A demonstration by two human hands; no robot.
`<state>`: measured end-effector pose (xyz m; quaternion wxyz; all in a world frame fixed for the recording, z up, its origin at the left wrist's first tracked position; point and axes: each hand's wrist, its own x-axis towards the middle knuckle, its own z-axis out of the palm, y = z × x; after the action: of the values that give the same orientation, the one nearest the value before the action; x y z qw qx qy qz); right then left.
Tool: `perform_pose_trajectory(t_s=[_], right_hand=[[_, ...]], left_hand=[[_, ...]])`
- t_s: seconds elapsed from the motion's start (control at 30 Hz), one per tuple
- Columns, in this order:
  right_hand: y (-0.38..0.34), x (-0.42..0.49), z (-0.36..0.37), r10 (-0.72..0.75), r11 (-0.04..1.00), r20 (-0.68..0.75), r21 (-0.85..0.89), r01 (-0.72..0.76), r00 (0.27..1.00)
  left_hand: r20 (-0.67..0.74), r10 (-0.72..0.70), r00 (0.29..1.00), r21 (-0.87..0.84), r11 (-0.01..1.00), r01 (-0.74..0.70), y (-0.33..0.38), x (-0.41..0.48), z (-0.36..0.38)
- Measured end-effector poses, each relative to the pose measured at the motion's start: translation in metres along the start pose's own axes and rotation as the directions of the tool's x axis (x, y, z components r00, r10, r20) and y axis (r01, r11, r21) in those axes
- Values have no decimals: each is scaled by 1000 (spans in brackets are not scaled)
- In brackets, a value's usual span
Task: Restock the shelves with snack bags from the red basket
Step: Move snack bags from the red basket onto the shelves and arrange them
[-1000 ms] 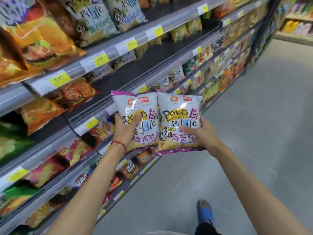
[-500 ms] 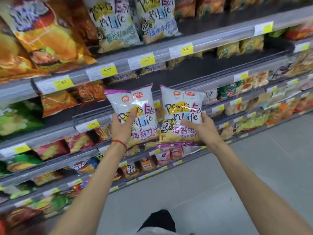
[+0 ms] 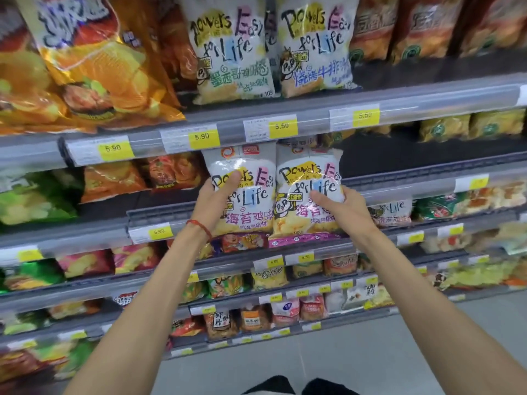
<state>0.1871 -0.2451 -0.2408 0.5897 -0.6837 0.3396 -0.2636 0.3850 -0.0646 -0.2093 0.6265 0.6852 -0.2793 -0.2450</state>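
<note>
I hold two white snack bags with purple bottom seals, upright and side by side, in front of the second shelf [image 3: 427,178]. My left hand [image 3: 212,199] grips the left bag [image 3: 248,178] with the thumb across its front. My right hand [image 3: 345,208] grips the right bag [image 3: 310,181] the same way. The bags' tops reach just under the price rail [image 3: 285,124] of the shelf above. The red basket is not in view.
Two similar white bags [image 3: 236,49] stand on the top shelf, with orange bags [image 3: 94,67] to their left. A dark bare stretch of the second shelf lies to the right of my bags. Lower shelves hold several small snack packs. Grey floor [image 3: 370,352] lies below.
Both hands have lifted the two bags up and toward the shelves, from mid-aisle to the second shelf's opening. My view has turned from along the aisle to face the shelves squarely.
</note>
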Motion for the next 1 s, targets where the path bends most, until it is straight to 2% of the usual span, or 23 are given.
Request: perform_pose_trajectory(t_s=[0.17, 0.4, 0.63, 0.67, 0.83, 0.93, 1.0], right_hand=[[-6, 20, -6, -56, 998, 42, 6, 56, 998], [-27, 51, -14, -138, 990, 10, -8, 138, 990], [-34, 93, -13, -163, 987, 5, 14, 163, 987], [-33, 97, -11, -181, 983, 4, 18, 181, 983], [-27, 119, -2, -245, 968, 9, 48, 245, 969], [-20, 132, 4, -260, 964, -16, 53, 261, 965], [-17, 138, 9, -267, 963, -37, 40, 268, 963]], left_hand=[[44, -36, 998, -5, 999, 36, 5, 12, -1], [-124, -105, 987, -101, 991, 93, 18, 32, 2], [-167, -216, 962, -63, 976, 209, 20, 53, -1], [-172, -214, 962, -41, 977, 210, 18, 55, 0], [-232, -31, 972, -6, 1000, 30, 3, 72, 0], [-294, 14, 956, -34, 999, -25, -3, 82, 4], [-342, 50, 938, 5, 999, -51, -6, 92, 6]])
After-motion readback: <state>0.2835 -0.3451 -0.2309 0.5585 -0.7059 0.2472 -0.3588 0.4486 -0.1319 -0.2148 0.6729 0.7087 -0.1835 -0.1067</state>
